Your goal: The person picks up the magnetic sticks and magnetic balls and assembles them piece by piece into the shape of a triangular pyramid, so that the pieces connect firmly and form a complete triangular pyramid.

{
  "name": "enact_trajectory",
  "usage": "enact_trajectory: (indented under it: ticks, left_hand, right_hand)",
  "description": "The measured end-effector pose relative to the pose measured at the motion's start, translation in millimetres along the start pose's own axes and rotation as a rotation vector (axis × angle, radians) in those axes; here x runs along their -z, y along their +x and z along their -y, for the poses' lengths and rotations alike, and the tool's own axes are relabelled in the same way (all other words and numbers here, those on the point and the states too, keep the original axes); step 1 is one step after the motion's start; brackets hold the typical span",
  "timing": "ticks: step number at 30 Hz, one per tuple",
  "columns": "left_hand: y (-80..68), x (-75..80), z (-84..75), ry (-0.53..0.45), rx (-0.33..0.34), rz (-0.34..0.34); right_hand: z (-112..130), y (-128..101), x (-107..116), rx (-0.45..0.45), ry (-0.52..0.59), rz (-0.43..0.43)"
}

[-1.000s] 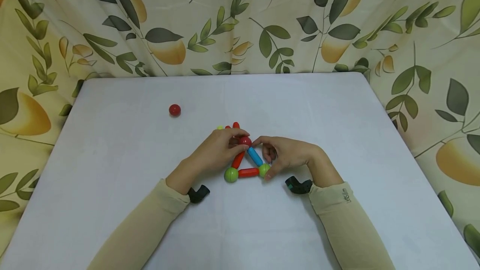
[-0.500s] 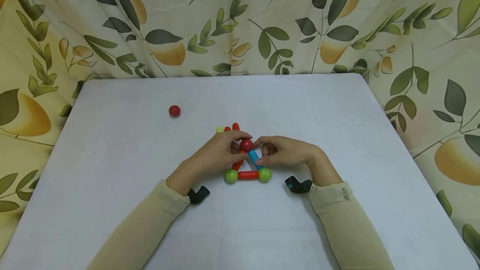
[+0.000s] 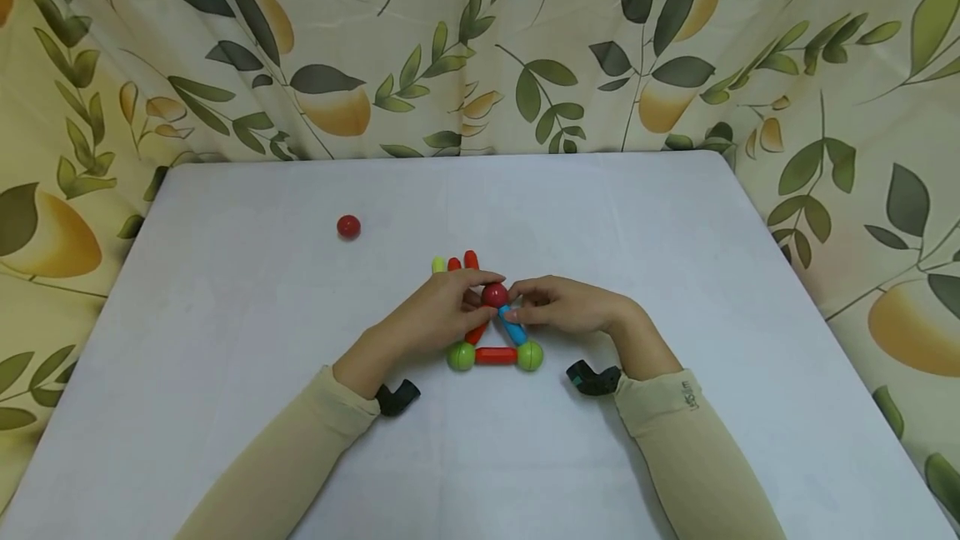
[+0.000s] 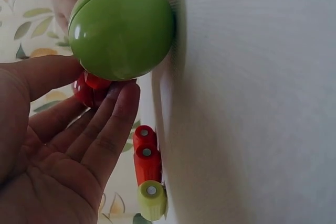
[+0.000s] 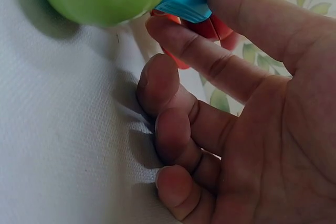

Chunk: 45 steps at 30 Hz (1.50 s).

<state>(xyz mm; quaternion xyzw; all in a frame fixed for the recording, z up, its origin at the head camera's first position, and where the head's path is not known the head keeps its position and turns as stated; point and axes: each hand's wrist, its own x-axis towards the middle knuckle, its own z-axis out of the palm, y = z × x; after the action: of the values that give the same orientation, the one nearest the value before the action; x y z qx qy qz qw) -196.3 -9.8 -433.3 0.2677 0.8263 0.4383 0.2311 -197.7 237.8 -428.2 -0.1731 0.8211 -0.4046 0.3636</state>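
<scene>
**Both hands at the triangle's top ball**

At frame centre my left hand (image 3: 442, 315) and right hand (image 3: 562, 307) pinch the red ball (image 3: 494, 295) crowning the stick triangle, above the blue stick (image 3: 513, 327) and green balls (image 3: 461, 356). Uneven pressure could, I judge, pop the apex off and collapse the frame onto the counter (image 3: 675, 215).

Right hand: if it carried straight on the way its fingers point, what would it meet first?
The right hand points left, so it would likely first meet the red ball atop the triangle, at its fingertips, then the left hand. Depth is unclear.
</scene>
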Motion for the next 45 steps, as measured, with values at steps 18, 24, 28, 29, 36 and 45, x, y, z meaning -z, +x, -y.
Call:
enact_trajectory:
  ticks: [18, 24, 28, 29, 36, 45]
  left_hand:
    - [-0.7, -2.3, 0.5, 0.008, 0.028, 0.006]
    - [0.2, -1.4, 0.5, 0.036, 0.051, 0.013]
    - [-0.5, -0.9, -0.5, 0.079, 0.055, 0.009]
    - [-0.7, -0.7, -0.8, 0.088, 0.055, 0.007]
    - [-1.3, -1.6, -0.9, 0.096, 0.055, 0.003]
    - [-1.0, -1.2, 0.4, 0.123, 0.019, -0.027]
  right_hand:
    - [2.4, 0.9, -0.6, -0.008, 0.011, 0.005]
    - [3.1, 1.8, -0.2, -0.018, 0.016, -0.008]
    - [3.3, 1.5, -0.6, -0.029, 0.015, -0.017]
    - [3.3, 1.4, -0.6, -0.031, 0.011, -0.021]
    - [3.2, 1.1, -2.1, -0.032, -0.016, -0.042]
    - [0.9, 4.0, -3.2, -0.008, -0.029, -0.081]
